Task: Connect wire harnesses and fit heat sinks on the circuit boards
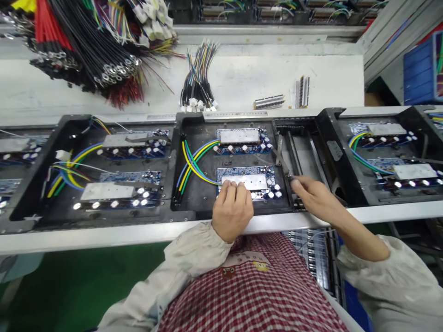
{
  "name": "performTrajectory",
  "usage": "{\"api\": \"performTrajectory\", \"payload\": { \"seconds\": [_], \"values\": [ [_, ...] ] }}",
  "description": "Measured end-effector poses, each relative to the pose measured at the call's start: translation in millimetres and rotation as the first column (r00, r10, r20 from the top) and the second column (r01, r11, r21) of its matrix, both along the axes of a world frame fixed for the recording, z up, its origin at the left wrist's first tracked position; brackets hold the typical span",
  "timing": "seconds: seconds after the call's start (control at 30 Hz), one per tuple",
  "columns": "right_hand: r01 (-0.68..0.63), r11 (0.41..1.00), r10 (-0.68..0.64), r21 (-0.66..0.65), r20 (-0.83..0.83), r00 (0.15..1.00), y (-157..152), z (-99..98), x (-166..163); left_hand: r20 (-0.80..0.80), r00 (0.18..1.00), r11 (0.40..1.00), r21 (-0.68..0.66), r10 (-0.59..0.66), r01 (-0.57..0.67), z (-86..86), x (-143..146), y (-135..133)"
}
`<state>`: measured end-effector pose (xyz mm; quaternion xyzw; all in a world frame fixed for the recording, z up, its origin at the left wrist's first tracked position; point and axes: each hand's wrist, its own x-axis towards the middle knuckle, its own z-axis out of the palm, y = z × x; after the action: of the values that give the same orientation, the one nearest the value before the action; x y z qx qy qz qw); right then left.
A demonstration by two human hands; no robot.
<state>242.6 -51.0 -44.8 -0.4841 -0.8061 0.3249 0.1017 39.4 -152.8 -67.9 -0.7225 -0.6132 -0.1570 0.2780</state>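
My left hand (231,207) rests with curled fingers on the near blue circuit board (247,180) in the middle black tray (194,203), fingertips at its silver heat sink. My right hand (313,196) reaches to the tray's right edge, its fingers pinched around the end of a thin metal tool or bar (281,159) that slants up over the tray. A second blue board (242,139) lies farther back in the same tray. Blue, yellow and green wires (192,163) curve from the boards down the tray's left side.
Similar black trays with boards stand to the left (104,166) and right (391,157) on the conveyor. On the white bench behind lie a bundle of coloured wire harnesses (199,83), a large pile of black and red cables (86,50) and small metal parts (270,101).
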Motion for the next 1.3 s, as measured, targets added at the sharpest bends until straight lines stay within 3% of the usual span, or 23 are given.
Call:
{"api": "performTrajectory", "payload": {
  "seconds": [0.07, 0.13, 0.2, 0.27, 0.33, 0.4, 0.5, 0.6, 0.7, 0.9, 1.07, 1.17, 1.23, 1.3],
  "values": [
    [-0.033, 0.994, 0.038, -0.101, 0.046, 0.998, -2, -3.0, -1, -0.003, 0.999, 0.999, 0.007, -0.045, 0.045, -0.8, -4, 0],
    [-0.035, 0.995, 0.041, -0.093, 0.068, 0.997, -3, -4.3, -1, -0.006, 0.997, 0.997, -0.003, -0.079, 0.079, -0.9, -7, 1],
    [-0.053, 0.998, 0.057, -0.037, 0.108, 0.992, -4, -2.5, -1, -0.003, 0.995, 0.995, -0.021, -0.096, 0.096, -0.8, -8, 2],
    [-0.076, 0.99, 0.059, 0.115, 0.147, 0.987, -3, 2.8, -4, 0.004, 0.996, 0.996, -0.03, -0.084, 0.084, -1.2, -7, 2],
    [-0.148, 0.935, 0.106, 0.322, 0.143, 0.984, -4, 9.5, -13, 0.022, 0.998, 0.997, -0.03, -0.065, 0.066, -2.0, -5, 0],
    [-0.285, 0.838, 0.253, 0.466, 0.13, 0.959, -5, 14.0, -28, 0.065, 0.996, 0.998, -0.037, -0.054, 0.056, -2.6, -7, -3],
    [-0.488, 0.704, 0.466, 0.517, 0.183, 0.866, -7, 13.0, -48, 0.215, 0.975, 0.994, -0.08, -0.059, 0.078, -0.7, -18, -8],
    [-0.533, 0.671, 0.489, 0.516, 0.232, 0.841, -7, 8.9, -55, 0.404, 0.912, 0.974, -0.173, -0.067, 0.148, 4.7, -34, -7],
    [-0.546, 0.685, 0.489, 0.482, 0.251, 0.836, -6, 7.5, -52, 0.455, 0.889, 0.954, -0.235, -0.059, 0.184, 9.8, -44, -3],
    [-0.505, 0.714, 0.449, 0.485, 0.237, 0.862, -13, 1.1, -50, 0.379, 0.923, 0.97, -0.19, -0.068, 0.15, 9.8, -40, -2],
    [-0.428, 0.792, 0.426, 0.436, 0.107, 0.898, -10, 2.4, -44, 0.233, 0.972, 0.966, -0.243, -0.031, 0.089, 9.9, -28, -5],
    [-0.162, 0.914, 0.19, 0.372, -0.038, 0.981, -6, 4.0, -25, 0.157, 0.987, 0.965, -0.26, 0.011, 0.031, 11.2, -16, -6],
    [0.024, 0.968, -0.027, 0.248, 0.007, 1.0, -6, 1.2, -13, 0.12, 0.992, 0.966, -0.258, 0.024, 0.008, 11.9, -9, -6],
    [0.081, 0.991, -0.094, 0.11, 0.119, 0.988, -8, -3.5, -6, 0.084, 0.996, 0.971, -0.24, 0.03, -0.009, 12.7, -4, -4]
  ]
}}
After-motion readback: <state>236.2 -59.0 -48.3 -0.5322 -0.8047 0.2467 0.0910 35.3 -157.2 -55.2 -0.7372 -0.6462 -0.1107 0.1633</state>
